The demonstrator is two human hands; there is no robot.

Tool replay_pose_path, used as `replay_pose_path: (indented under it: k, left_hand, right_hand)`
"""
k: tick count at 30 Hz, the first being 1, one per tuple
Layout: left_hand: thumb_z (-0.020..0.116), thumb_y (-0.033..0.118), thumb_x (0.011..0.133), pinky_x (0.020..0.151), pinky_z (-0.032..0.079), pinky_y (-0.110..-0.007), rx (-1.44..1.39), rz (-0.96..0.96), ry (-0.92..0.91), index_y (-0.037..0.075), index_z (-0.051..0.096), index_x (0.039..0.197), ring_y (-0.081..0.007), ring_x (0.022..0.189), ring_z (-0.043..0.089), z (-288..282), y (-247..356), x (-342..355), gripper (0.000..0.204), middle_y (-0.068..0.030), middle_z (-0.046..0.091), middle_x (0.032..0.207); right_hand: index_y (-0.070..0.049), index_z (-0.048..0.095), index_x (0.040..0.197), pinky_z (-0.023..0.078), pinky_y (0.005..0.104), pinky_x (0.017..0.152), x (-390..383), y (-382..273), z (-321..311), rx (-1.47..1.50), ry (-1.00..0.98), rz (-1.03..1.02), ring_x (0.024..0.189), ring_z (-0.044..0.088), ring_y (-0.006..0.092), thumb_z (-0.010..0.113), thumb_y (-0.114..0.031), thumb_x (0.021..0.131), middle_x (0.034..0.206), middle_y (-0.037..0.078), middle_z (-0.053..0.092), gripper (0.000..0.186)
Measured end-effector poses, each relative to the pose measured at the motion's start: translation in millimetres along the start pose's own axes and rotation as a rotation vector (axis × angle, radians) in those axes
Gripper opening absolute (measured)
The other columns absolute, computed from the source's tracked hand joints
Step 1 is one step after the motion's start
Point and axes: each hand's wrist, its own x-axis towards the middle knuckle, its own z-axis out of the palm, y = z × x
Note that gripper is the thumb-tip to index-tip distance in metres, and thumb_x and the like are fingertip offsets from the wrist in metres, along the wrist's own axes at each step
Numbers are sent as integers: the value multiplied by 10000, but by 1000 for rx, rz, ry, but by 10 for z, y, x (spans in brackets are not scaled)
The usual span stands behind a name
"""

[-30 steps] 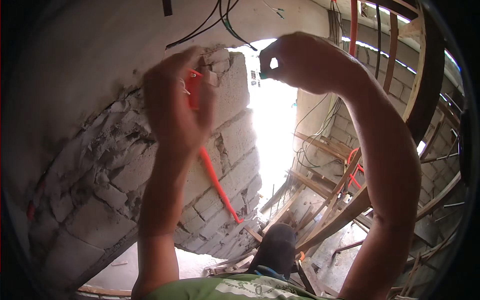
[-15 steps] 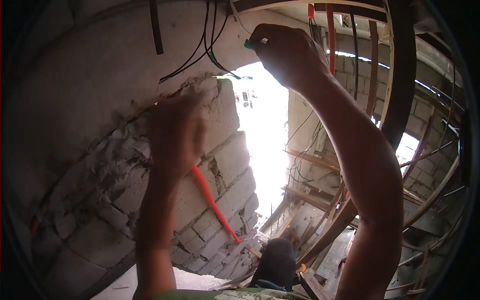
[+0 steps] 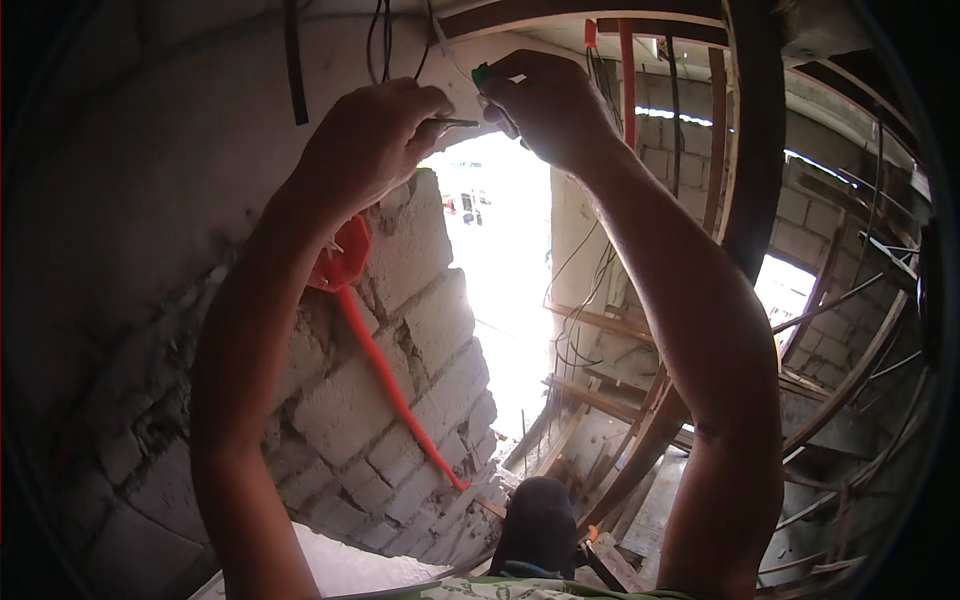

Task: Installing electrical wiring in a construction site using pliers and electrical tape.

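Note:
My left hand (image 3: 385, 135) is raised and closed on dark wires (image 3: 388, 40) that hang from above. Their short ends (image 3: 458, 122) poke out past its fingertips toward the right hand. Facing it, my right hand (image 3: 545, 105) pinches a small tool with a green end (image 3: 480, 73); a pale part (image 3: 503, 120) shows below its fingers. What kind of tool it is, I cannot make out. Partly behind my left forearm, an orange-red junction box (image 3: 347, 255) sits on the block wall, with an orange conduit (image 3: 390, 390) running down from it.
A block wall (image 3: 425, 320) with a rough edge borders a bright opening (image 3: 510, 280). A plastered beam (image 3: 150, 120) crosses above. Timber posts (image 3: 755, 130) and a red pipe (image 3: 628, 85) stand at right, with scattered planks (image 3: 600, 400) below. A dark strip (image 3: 295, 70) hangs at upper left.
My left hand has risen from in front of the wall and closed on the hanging wires. The junction box has come into sight. My right hand stays near the same place, still gripping the green-ended tool.

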Motion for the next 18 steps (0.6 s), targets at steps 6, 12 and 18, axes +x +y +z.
replay_pose_path:
  k: [6,12,18]
  left_hand:
    - [692,130,942,633,491,-302,-536,-100,199,71,602,1079,-119,691,580,-135,360,210,174,-50,640,898]
    - [680,150,965,594,474,-256,-490,-55,341,58,604,1037,-83,710,606,93,189,226,140,-48,693,895]
    - [697,144,953,586,509,-257,-875,-276,206,32,617,1085,-119,675,664,92,139,191,191,-84,734,861]
  right_hand:
    - [-77,709,1138,557,295,638,-39,-40,-125,17,9,50,688,712,140,625,-297,954,853,86,761,299]
    - [-33,701,1113,572,287,681,-24,-13,-51,112,-16,-91,782,739,135,609,-242,961,847,95,760,274]
    - [-39,717,1070,575,290,748,-33,-27,3,103,-43,-189,825,737,141,617,-239,962,871,89,759,249]
